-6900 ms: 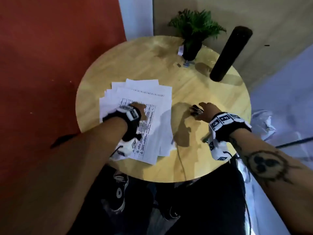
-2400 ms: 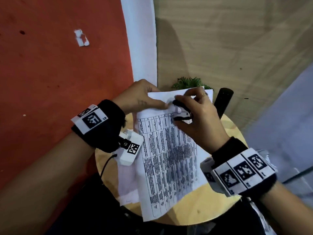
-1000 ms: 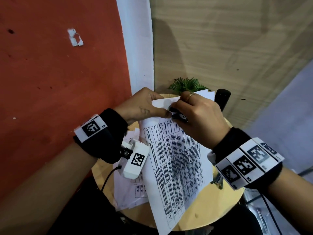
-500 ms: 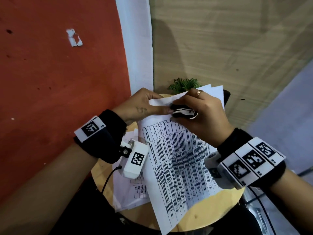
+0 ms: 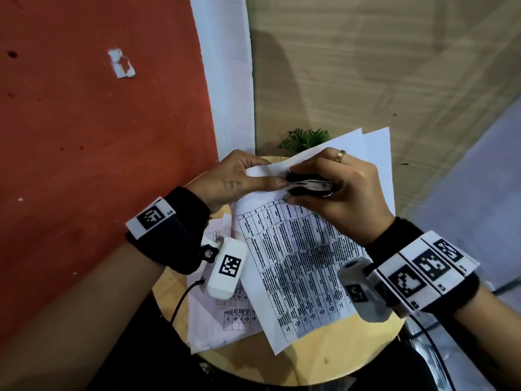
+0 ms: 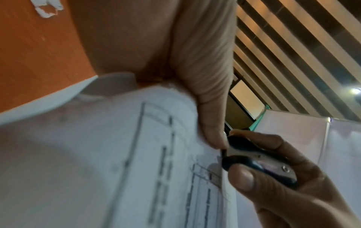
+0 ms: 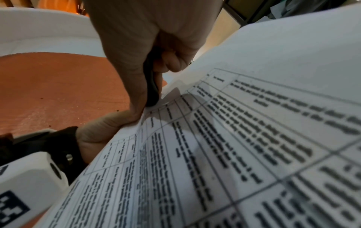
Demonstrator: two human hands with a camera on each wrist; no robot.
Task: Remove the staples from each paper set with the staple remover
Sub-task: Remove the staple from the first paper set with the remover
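I hold a printed paper set [image 5: 304, 266] up in the air above the round table [image 5: 324, 359]. My left hand [image 5: 242, 182] pinches its top left corner between thumb and fingers. My right hand [image 5: 338, 190] grips the black and silver staple remover [image 5: 308, 185], squeezed at that same corner beside my left thumb. The left wrist view shows the staple remover [image 6: 254, 160] closed at the paper's edge [image 6: 215, 154]. In the right wrist view only a black sliver of the remover [image 7: 151, 86] shows under my fingers, over the paper set [image 7: 234, 138]. The staple itself is hidden.
More printed sheets [image 5: 225, 320] lie on the table under the lifted set. A small green plant [image 5: 306, 138] peeks out behind the paper at the table's far edge. A red wall [image 5: 98, 122] stands close on the left, a wood panel [image 5: 366, 66] behind.
I picked the remover and a paper set off the table and raised them. Over the last second my right hand turned the remover at the corner and the back sheets fanned out.
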